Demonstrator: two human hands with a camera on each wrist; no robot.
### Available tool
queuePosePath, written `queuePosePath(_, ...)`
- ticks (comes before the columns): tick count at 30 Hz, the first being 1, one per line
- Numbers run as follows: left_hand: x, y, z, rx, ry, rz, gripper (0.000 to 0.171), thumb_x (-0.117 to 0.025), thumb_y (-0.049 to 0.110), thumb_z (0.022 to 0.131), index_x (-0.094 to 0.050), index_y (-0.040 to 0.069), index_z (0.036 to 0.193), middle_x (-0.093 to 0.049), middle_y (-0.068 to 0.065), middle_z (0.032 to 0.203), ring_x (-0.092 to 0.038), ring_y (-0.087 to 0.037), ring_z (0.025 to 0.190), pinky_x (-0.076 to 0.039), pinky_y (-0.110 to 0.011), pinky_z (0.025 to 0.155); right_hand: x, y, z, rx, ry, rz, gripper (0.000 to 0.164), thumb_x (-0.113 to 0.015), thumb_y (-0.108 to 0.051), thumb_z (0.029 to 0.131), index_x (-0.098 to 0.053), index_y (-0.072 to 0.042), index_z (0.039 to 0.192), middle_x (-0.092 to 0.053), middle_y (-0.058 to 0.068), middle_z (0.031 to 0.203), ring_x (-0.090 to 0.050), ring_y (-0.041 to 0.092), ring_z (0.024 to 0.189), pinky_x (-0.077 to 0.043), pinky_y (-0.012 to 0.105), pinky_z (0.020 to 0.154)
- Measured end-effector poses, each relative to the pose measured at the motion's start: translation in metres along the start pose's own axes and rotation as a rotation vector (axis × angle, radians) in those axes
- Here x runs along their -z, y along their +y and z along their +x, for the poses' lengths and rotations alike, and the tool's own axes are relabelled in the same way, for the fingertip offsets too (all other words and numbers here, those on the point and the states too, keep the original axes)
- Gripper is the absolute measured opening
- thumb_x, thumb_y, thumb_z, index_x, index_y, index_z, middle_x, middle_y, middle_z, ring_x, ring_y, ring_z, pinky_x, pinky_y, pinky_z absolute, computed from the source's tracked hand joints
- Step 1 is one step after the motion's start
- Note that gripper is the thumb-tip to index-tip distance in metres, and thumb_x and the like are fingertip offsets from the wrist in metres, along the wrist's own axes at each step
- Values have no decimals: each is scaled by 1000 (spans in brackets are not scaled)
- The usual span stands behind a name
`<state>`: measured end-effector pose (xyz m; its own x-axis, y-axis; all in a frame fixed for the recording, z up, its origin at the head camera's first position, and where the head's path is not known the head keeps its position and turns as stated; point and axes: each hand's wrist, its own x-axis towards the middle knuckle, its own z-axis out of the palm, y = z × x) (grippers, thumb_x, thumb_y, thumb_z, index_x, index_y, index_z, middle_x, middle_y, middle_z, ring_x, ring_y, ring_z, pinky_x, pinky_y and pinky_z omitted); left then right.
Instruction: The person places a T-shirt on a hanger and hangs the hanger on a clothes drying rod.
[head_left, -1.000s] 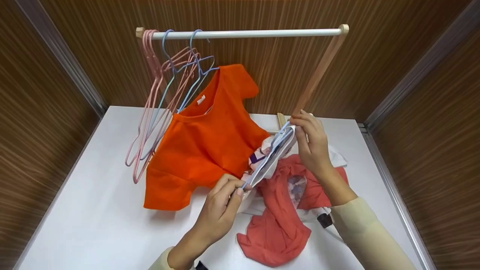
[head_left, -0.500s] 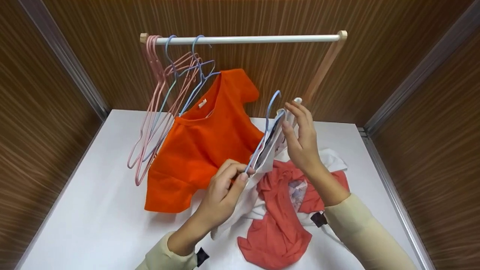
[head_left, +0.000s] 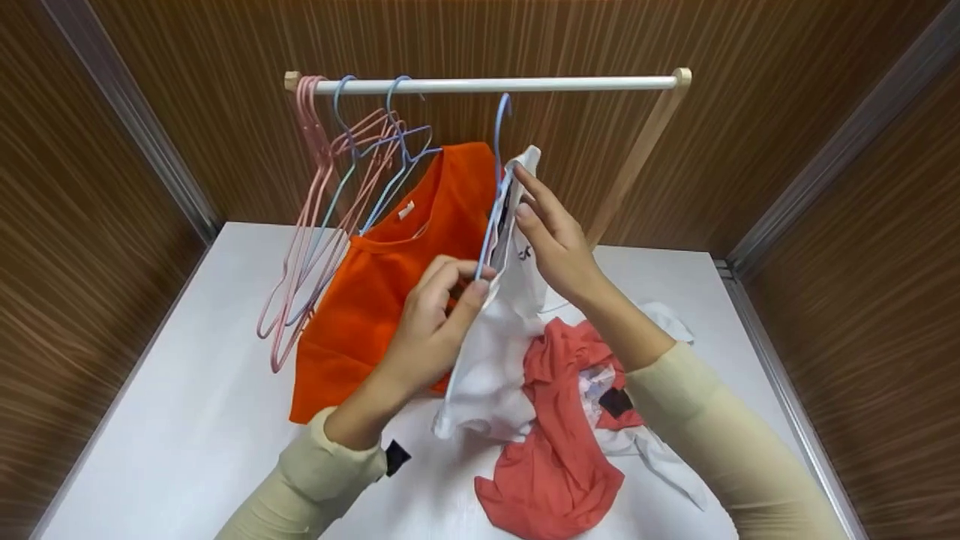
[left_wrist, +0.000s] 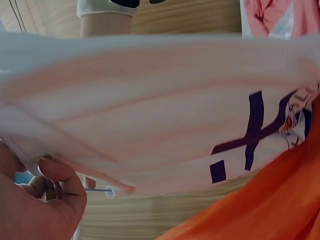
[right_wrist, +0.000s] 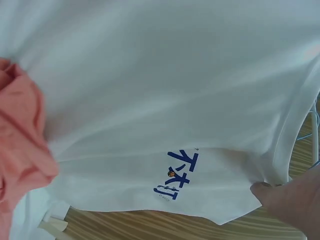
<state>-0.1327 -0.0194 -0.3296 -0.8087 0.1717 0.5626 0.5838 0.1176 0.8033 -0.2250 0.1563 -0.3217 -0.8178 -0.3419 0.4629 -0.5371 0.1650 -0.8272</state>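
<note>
In the head view, a blue hanger (head_left: 498, 142) stands hook-up just below the rail, inside a white T-shirt (head_left: 491, 356). My left hand (head_left: 427, 322) pinches the hanger near the shirt's neckline. My right hand (head_left: 562, 251) holds the shirt's far shoulder, thumb and fingertips on the cloth. Dark printed characters (right_wrist: 177, 172) show on the shirt front in the right wrist view, where my thumb (right_wrist: 270, 194) presses the fabric. In the left wrist view, the shirt's pale cloth (left_wrist: 150, 110) stretches past my left hand (left_wrist: 47, 200).
A white rail (head_left: 585, 84) spans the back. Several pink hangers (head_left: 304, 187) and blue ones hang at its left, with an orange top (head_left: 352, 330) on a blue hanger. A coral garment (head_left: 559, 457) lies over white clothes (head_left: 660, 457) on the white table (head_left: 165, 420).
Both hands have lifted the hanger and white T-shirt up and left toward the rail. The hanger has turned more upright, and the shirt now hangs in front of the orange top.
</note>
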Motion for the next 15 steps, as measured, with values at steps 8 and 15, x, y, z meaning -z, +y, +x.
queuePosePath(8,13,0,22,29,10,11,19,-51,6,93,-59,-5,105,-54,-11,96,-48,-21,82,-42,-29,73,-11,-1,25,-33,-24,103,49,-39,-14,97,-25,-6,144,-26,9,148,-25,24,135,-25,33,107)
queuePosePath(15,22,-5,41,102,-10,-8,23,-49,9,94,-58,-6,109,-53,-15,103,-49,-21,87,-41,-28,76,-17,-2,40,-105,-26,142,51,-38,-19,98,-23,-9,145,-24,7,149,-25,16,135,-29,34,105)
